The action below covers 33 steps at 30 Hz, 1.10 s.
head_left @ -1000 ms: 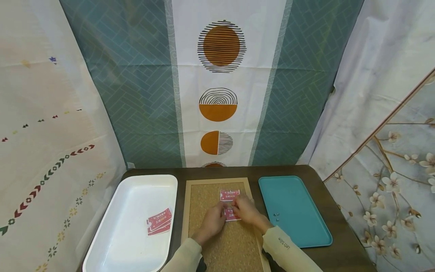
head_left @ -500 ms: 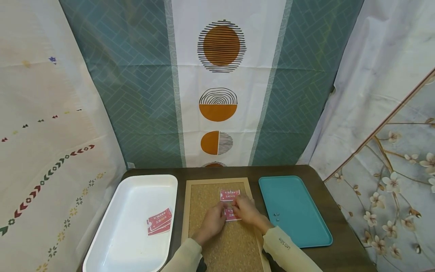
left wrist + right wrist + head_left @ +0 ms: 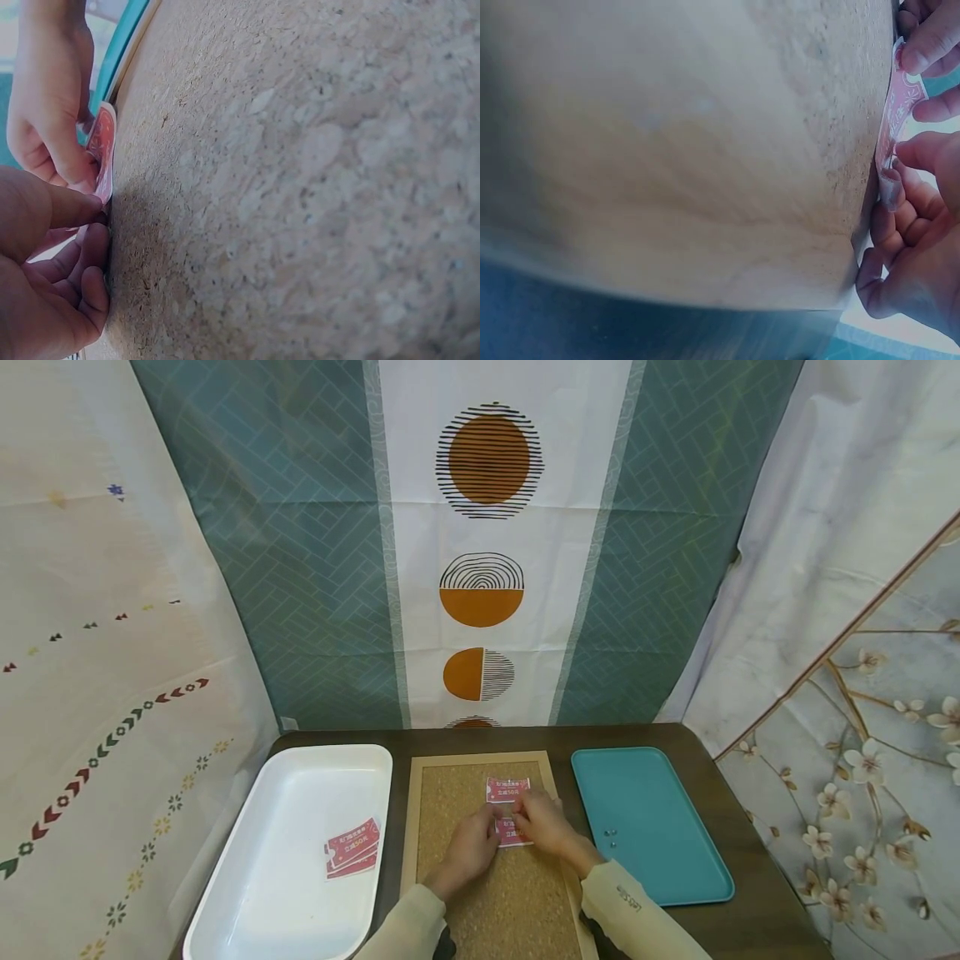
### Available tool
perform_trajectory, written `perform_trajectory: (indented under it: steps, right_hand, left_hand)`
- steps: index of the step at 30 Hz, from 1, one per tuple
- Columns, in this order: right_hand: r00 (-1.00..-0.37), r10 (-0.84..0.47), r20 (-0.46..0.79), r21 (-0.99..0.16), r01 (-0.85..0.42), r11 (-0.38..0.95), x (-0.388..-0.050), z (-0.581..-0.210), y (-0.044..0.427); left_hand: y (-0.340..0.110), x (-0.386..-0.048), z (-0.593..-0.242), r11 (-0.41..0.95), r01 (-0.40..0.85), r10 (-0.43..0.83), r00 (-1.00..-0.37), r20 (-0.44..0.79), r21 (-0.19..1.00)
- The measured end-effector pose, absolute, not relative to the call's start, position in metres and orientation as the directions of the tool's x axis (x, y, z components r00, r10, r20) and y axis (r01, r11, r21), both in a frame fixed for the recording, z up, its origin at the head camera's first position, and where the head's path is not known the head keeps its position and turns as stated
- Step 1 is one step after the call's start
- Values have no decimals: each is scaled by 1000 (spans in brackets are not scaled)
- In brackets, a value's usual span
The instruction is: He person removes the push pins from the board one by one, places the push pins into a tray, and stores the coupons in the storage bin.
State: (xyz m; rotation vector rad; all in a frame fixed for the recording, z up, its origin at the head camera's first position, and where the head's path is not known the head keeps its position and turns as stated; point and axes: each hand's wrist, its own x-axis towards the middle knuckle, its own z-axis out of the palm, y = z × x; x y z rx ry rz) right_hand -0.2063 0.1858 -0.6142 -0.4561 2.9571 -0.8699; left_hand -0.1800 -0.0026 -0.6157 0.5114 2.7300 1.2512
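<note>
In the head view, a pink-and-white paper coupon (image 3: pixel 513 833) lies on the framed corkboard (image 3: pixel 457 793), partly covered by both hands. My left hand (image 3: pixel 472 843) pinches its left end. My right hand (image 3: pixel 546 823) holds the right end between thumb and curled fingers. The left wrist view shows the left hand (image 3: pixel 45 255) with its thumb on the coupon (image 3: pixel 106 150), close to the cork. From the right wrist view, the right hand (image 3: pixel 922 225) is at the near end of the coupon (image 3: pixel 896 112). Just above, another coupon (image 3: pixel 507 789) lies on the board.
To the left, a white tray (image 3: pixel 277 893) holds a few overlapping pink coupons (image 3: pixel 352 849). A teal tray (image 3: pixel 660 827) at the right carries several tiny shiny tacks (image 3: pixel 611 838). Everything stands on a dark wooden table (image 3: pixel 757 893) with curtains around it.
</note>
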Motion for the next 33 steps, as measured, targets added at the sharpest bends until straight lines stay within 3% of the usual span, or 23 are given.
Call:
perform_trajectory:
  steps: [18,33]
  right_hand:
    - [-955,-281,98,-594,-283,753,-209,-619,194]
    - [-960,-241,140,-598,-276,752,-206,-605,219]
  left_hand:
    - [-12,-179,-614,587,208,353,-936,-16,782]
    - [-42,-186,-588,599,249,351,-936,31,761]
